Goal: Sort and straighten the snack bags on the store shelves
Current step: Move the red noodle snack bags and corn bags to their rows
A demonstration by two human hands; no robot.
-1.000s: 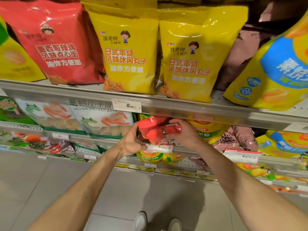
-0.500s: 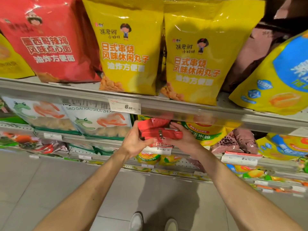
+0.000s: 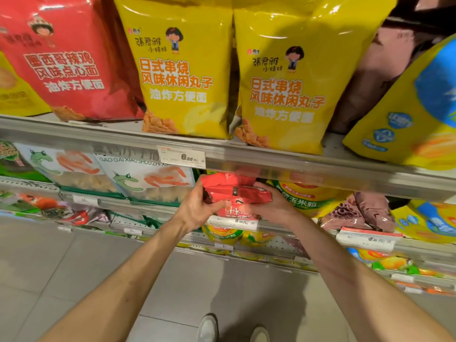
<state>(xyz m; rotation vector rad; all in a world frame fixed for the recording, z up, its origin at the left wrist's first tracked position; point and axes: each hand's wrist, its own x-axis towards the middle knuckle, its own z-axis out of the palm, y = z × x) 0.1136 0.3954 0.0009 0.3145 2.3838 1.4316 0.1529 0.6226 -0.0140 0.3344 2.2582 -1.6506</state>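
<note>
Red snack bag (image 3: 237, 191), gripped at its ends by left hand (image 3: 197, 208) and right hand (image 3: 269, 206), sits just below the 6.50 price tag (image 3: 182, 157). Risk: glossy film slipping, dropping bags below the tag.

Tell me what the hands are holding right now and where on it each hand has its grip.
Both hold the small red snack bag: left hand grips its left end, right hand its right end.

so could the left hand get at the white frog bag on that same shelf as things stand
Probably yes, once it lets go: the left hand grips the red bag, and the white frog bag stands just beside it, unblocked.
</note>
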